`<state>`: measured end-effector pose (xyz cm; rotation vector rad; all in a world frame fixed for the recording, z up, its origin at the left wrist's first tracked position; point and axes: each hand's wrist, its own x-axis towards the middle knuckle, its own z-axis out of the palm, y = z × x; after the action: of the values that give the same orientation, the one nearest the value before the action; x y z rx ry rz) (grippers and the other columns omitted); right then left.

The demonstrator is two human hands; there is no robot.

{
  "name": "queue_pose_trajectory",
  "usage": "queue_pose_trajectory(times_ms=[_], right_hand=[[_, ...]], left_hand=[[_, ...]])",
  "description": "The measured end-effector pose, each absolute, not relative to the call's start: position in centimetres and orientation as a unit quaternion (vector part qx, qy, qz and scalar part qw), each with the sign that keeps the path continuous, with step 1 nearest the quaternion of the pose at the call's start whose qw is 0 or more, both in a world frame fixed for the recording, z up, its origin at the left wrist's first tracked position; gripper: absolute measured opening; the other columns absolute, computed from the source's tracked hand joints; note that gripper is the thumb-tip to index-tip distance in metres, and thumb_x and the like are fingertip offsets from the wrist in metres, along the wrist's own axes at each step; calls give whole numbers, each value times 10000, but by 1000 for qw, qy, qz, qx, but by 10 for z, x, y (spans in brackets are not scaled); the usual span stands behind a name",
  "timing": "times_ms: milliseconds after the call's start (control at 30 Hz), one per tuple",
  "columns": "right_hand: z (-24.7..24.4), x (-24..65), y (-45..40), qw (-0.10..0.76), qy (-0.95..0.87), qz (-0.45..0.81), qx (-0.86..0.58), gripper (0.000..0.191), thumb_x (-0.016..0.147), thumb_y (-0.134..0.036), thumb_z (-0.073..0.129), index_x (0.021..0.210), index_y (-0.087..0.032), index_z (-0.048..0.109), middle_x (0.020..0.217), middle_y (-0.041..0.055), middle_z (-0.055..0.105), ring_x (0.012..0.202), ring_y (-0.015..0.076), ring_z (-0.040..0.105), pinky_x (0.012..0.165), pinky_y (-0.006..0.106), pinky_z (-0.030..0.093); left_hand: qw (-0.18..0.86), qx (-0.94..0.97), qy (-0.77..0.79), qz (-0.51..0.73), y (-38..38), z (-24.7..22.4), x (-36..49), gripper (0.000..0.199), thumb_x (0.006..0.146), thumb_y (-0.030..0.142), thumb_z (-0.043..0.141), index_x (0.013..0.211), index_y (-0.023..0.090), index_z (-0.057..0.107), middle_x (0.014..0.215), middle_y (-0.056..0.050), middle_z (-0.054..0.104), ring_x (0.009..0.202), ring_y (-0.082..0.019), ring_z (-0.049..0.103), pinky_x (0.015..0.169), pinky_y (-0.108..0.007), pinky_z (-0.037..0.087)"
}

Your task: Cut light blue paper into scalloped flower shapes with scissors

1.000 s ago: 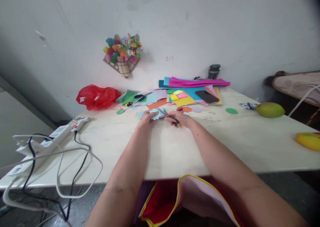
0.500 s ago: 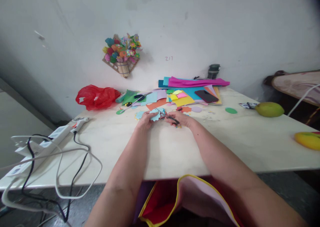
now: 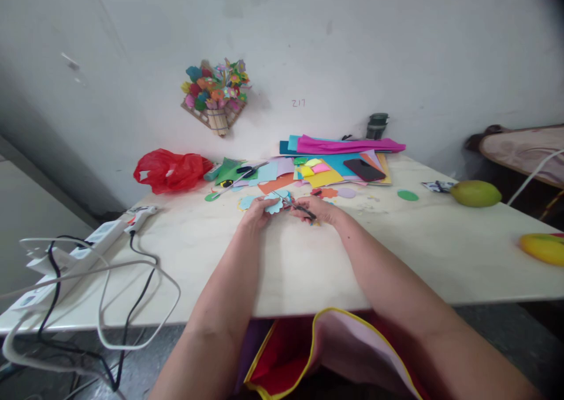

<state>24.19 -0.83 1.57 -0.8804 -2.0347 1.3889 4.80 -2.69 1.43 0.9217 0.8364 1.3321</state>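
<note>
Currently pinching scalloped blue paper [image 3: 275, 206] in the left hand [image 3: 258, 209]; gripping dark-handled scissors [image 3: 305, 212] in the right hand [image 3: 318, 208], pointing the blades [image 3: 284, 199] toward the paper, over the counter [image 3: 308, 265].

Paper flower [image 3: 275, 207] left, scissors [image 3: 307, 212] right, phone [image 3: 365, 170] behind

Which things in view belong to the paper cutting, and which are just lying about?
Belong to it:
- scissors, in the right hand
- blue flower, in the left hand
- probably the paper sheets

Likely just lying about:
- phone
- red bag
- power strip
- green fruit
</note>
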Motion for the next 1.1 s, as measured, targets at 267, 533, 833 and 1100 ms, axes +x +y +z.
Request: queue_pose_trajectory(times_ms=[267, 533, 833, 1100], right_hand=[[11, 242, -4, 267, -743, 519, -327, 218, 720, -317, 679, 806, -140, 584, 532, -47, 519, 375, 46, 422, 340, 156, 338], [14, 241, -6, 269, -737, 525, -330, 197, 711, -291, 684, 792, -145, 581, 535, -48, 518, 390, 48, 423, 351, 155, 342], [19, 239, -11, 276, -730, 529, -335, 193, 671, -272, 703, 745, -143, 580, 572, -36, 534, 419, 42, 427, 358, 153, 344], [20, 239, -11, 277, -738, 511, -342, 272, 622, -348, 715, 742, -137, 593, 523, -53, 503, 410, 42, 402, 373, 169, 315]], left_hand=[[612, 394, 365, 581, -26, 12, 47, 134, 563, 110, 742, 682, 81, 687, 701, -120, 709, 621, -195, 671, 661, -282, 536], [609, 405, 357, 581, -25, 11, 46, 144, 553, 129, 750, 673, 75, 693, 702, -123, 708, 625, -185, 663, 636, -262, 528], [608, 408, 361, 577, -26, 13, 46, 140, 561, 138, 741, 678, 74, 698, 690, -118, 705, 584, -167, 641, 584, -245, 512], [608, 410, 357, 578, -27, 14, 47, 130, 559, 133, 733, 670, 75, 693, 679, -107, 704, 594, -166, 645, 599, -244, 521]])
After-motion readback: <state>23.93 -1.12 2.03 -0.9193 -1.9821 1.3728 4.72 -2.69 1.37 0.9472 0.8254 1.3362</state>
